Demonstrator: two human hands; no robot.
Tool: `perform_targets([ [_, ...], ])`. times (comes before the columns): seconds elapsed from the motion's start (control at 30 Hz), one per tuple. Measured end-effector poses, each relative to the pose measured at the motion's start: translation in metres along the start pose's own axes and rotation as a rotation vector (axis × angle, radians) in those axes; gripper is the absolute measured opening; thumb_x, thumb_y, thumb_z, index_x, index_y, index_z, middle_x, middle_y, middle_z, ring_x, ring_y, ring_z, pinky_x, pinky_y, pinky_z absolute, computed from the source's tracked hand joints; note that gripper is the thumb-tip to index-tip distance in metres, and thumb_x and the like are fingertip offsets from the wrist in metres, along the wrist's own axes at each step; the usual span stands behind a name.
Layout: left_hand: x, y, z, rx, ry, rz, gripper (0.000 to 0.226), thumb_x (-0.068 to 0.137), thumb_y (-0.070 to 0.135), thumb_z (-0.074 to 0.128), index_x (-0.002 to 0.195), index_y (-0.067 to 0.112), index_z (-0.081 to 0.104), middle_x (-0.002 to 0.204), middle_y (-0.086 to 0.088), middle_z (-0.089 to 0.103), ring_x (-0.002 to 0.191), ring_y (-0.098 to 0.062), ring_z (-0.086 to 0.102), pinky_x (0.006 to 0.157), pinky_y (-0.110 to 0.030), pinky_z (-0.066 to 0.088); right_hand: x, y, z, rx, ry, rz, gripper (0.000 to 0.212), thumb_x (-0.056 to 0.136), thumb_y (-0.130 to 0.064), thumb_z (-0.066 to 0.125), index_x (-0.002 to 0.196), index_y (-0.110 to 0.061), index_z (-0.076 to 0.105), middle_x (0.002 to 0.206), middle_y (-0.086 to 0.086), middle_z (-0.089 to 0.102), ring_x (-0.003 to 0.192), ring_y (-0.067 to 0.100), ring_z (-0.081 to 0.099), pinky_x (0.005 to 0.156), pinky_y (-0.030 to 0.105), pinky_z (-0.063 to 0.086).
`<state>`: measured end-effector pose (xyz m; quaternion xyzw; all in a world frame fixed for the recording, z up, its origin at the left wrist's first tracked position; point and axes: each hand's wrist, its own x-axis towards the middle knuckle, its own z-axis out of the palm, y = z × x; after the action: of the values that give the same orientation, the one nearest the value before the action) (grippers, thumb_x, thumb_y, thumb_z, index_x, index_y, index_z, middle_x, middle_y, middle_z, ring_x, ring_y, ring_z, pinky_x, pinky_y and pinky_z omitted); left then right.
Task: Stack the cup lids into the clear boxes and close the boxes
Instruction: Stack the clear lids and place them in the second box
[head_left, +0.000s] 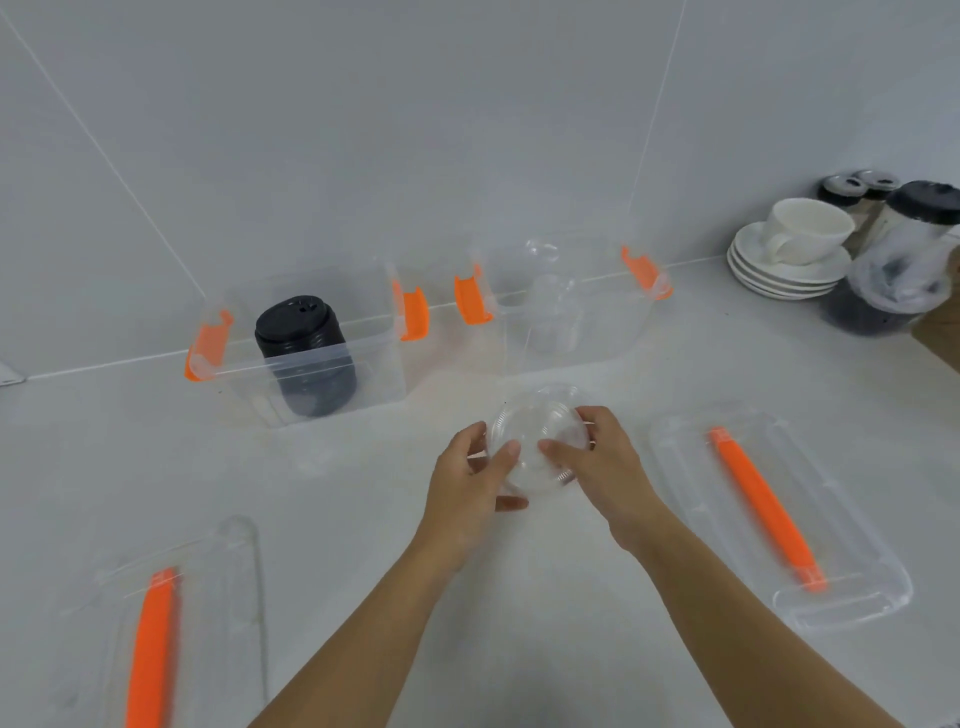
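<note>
The clear cup lids (535, 441) sit at the centre of the frame, pinched between my left hand (475, 483) and my right hand (597, 465), each with its thumb on top and its fingers curled around the rim; it may be one lid or a thin nested stack, I cannot tell. The worry is that the plastic looks slick and flexible, so a harder squeeze could buckle it and pop it loose onto the counter (519, 597). The right clear box (571, 322), just above my hands, already holds a column of clear lids, and a careless drop could knock it sideways. The left clear box (311, 353), in the middle left, holds the black lids (304, 353), so drifting that way would mix the sorts. Both box covers (779, 514) lie off, lower left and right.
</note>
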<state>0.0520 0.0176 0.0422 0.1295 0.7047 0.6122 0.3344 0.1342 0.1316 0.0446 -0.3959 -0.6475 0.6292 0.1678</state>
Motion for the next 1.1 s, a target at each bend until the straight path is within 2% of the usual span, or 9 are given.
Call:
perform_targets([
  [0.1,0.016,0.017,0.013,0.006,0.016,0.084,0.027,0.089,0.012,0.059,0.115,0.010,0.060,0.111,-0.010,0.063,0.099,-0.023,0.063,0.063,-0.037,0.061,0.011,-0.012,-0.010,-0.051,0.051,-0.058,0.044,0.082,-0.020,0.067,0.120,-0.016,0.046,0.108,-0.001,0.054,0.100,0.019,0.055,0.083,0.028,0.045],
  [0.37,0.057,0.034,0.047,0.005,0.003,0.021,0.020,0.090,0.008,0.056,0.107,0.016,0.061,0.107,-0.005,0.065,0.097,-0.023,0.063,0.065,-0.038,0.061,0.051,-0.019,-0.033,-0.131,0.080,-0.062,0.048,0.084,-0.024,0.063,0.127,-0.013,0.044,0.115,0.002,0.054,0.105,0.021,0.054,0.083,0.028,0.042],
  [0.47,0.068,0.029,0.054,0.032,0.006,-0.031,0.020,0.091,0.010,0.054,0.108,0.015,0.061,0.104,-0.003,0.062,0.091,-0.017,0.062,0.066,-0.037,0.061,0.064,-0.013,-0.037,-0.175,0.064,-0.031,0.048,0.085,-0.025,0.062,0.128,-0.013,0.043,0.116,0.003,0.054,0.103,0.021,0.053,0.082,0.027,0.040],
  [0.57,0.077,0.021,0.058,0.060,0.035,-0.075,0.026,0.091,0.011,0.052,0.116,0.013,0.060,0.110,-0.004,0.062,0.096,-0.022,0.063,0.070,-0.040,0.061,0.074,-0.005,-0.037,-0.219,0.015,0.014,0.047,0.085,-0.026,0.061,0.127,-0.013,0.044,0.114,0.003,0.056,0.101,0.021,0.054,0.081,0.028,0.041],
  [0.67,0.084,0.012,0.059,0.087,0.080,-0.105,0.029,0.093,0.012,0.047,0.119,0.016,0.058,0.112,-0.002,0.061,0.098,-0.022,0.062,0.073,-0.043,0.060,0.085,0.003,-0.036,-0.340,-0.031,0.059,0.051,0.084,-0.031,0.062,0.128,-0.012,0.044,0.117,0.005,0.057,0.107,0.024,0.054,0.093,0.035,0.045],
  [0.73,0.088,0.007,0.061,0.115,0.097,-0.115,0.028,0.092,0.013,0.045,0.117,0.018,0.058,0.110,0.000,0.061,0.098,-0.021,0.062,0.074,-0.043,0.060,0.091,0.009,-0.034,-0.430,-0.036,0.051,0.053,0.083,-0.033,0.062,0.128,-0.010,0.045,0.122,0.007,0.054,0.115,0.026,0.051,0.099,0.039,0.042],
  [0.83,0.091,0.003,0.064,0.127,0.110,-0.143,0.022,0.091,0.012,0.046,0.105,0.024,0.058,0.100,0.005,0.062,0.096,-0.020,0.063,0.077,-0.046,0.059,0.094,0.014,-0.033,-0.606,-0.002,0.008,0.054,0.084,-0.037,0.060,0.128,-0.009,0.046,0.131,0.007,0.046,0.124,0.027,0.040,0.104,0.038,0.033],
  [0.93,0.093,-0.001,0.066,0.145,0.122,-0.172,0.021,0.092,0.012,0.047,0.106,0.022,0.058,0.101,0.003,0.063,0.096,-0.020,0.063,0.076,-0.046,0.059,0.096,0.019,-0.034,-0.580,-0.053,0.032,0.055,0.085,-0.037,0.058,0.130,-0.009,0.044,0.133,0.009,0.045,0.123,0.026,0.040,0.105,0.039,0.034],
  [1.1,0.097,-0.001,0.069,0.167,0.129,-0.206,0.026,0.091,0.009,0.047,0.113,0.017,0.057,0.110,-0.002,0.061,0.097,-0.021,0.062,0.067,-0.038,0.061,0.099,0.023,-0.031,-0.518,-0.032,0.044,0.059,0.084,-0.034,0.061,0.134,-0.011,0.040,0.132,0.007,0.049,0.125,0.028,0.043,0.106,0.044,0.036],
])
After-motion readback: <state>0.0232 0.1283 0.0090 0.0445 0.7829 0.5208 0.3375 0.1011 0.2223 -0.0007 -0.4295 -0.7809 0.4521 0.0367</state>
